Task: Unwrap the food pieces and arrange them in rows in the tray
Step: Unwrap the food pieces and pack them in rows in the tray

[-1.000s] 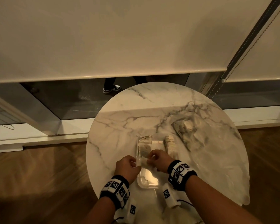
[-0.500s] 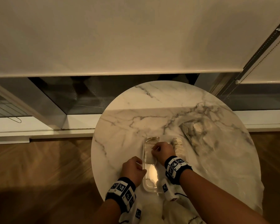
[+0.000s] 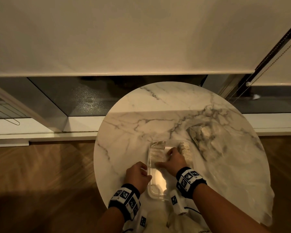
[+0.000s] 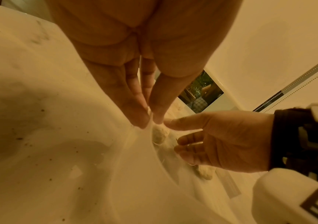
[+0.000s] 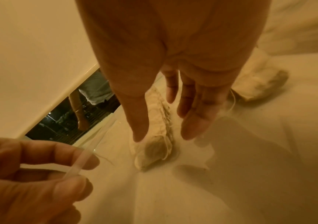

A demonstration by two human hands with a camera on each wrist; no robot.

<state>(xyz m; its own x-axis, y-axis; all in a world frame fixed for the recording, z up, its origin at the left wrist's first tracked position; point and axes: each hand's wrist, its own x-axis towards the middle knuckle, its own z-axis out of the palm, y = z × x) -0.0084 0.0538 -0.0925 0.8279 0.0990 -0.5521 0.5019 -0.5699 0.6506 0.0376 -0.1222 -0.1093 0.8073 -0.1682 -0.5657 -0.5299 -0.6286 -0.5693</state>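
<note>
Since one second ago, my right hand (image 3: pixel 175 161) went further forward into the tray (image 3: pixel 155 193), and the whole view turned a little to the left, so the shoe I saw behind the glass is now out of sight. The right hand is spread, fingers straight and apart, over a row of pale food pieces (image 5: pixel 154 145) lying in the far part of the tray; the thumb tip touches the nearest piece. My left hand (image 3: pixel 138 175) pinches the left rim of the tray between thumb and fingers. A second row of food pieces (image 3: pixel 185 149) lies along the right side of the tray; I cannot tell if it is inside the rim. A crumpled wrapper (image 3: pixel 202 137) with one more pale piece lies on the table (image 3: pixel 158 111), near the tray on the right. The table is round, white marble with grey veins. Under it is a brown wooden floor (image 3: pixel 40 174). Behind it, a cream roller blind (image 3: pixel 124 34) hangs over a dark window, with a bead chain (image 3: pixel 274 54) at the right.
</note>
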